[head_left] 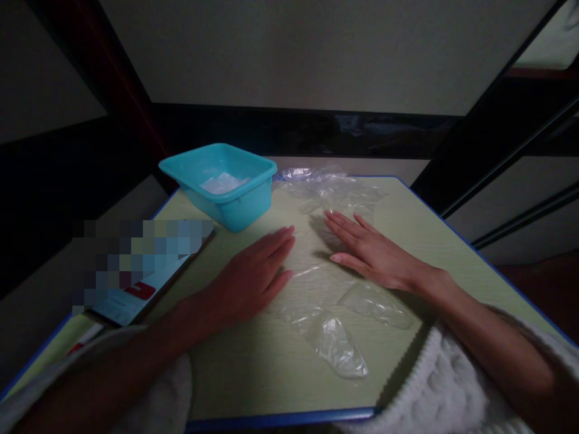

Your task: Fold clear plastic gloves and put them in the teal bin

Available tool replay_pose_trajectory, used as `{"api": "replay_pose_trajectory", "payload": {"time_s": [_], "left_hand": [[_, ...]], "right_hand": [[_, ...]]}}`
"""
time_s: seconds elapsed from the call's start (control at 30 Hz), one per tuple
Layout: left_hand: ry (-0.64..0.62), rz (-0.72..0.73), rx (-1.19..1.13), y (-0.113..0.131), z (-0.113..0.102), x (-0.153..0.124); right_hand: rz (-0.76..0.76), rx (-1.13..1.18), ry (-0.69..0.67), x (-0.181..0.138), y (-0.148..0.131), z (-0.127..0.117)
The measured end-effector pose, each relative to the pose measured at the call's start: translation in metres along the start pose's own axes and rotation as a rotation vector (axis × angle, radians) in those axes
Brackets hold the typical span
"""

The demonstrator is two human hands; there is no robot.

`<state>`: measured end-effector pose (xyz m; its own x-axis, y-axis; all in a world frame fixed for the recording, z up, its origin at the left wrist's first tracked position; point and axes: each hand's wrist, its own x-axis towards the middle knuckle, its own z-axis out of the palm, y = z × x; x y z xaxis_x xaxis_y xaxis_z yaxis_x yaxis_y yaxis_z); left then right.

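Note:
A thin clear plastic bag (316, 295) lies spread on the table. Two handle-like flaps point toward me, and its far part is crumpled. My left hand (257, 277) is over the bag's left side, palm down, fingers stretched out and empty. To the right, my right hand (362, 250) is also palm down above the bag, its fingers straight and slightly apart. A shadow shows beneath the right hand; whether its palm touches the plastic, I cannot tell.
A turquoise plastic basin (244, 208) with a white folded item (224, 182) inside stands at the table's back left. Left of my left arm lies a flat, partly blurred box-like item (131, 301). The pale table (253, 386) has a blue edge; a panelled wall (289, 60) rises behind it.

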<state>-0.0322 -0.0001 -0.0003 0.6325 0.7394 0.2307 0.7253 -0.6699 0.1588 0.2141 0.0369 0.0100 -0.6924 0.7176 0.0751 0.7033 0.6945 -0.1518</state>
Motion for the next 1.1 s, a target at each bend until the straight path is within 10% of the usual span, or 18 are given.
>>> {"api": "replay_pose_trajectory", "payload": {"time_s": [0.4,1.1], "left_hand": [[-0.142,0.089,-0.102,0.026,0.017,0.002],[-0.386,0.010,0.046,-0.040,-0.005,-0.024]], "right_hand": [[-0.213,0.256,-0.173,-0.006,-0.050,0.022],[-0.164,0.258,-0.291,-0.005,-0.051,0.016]]}}
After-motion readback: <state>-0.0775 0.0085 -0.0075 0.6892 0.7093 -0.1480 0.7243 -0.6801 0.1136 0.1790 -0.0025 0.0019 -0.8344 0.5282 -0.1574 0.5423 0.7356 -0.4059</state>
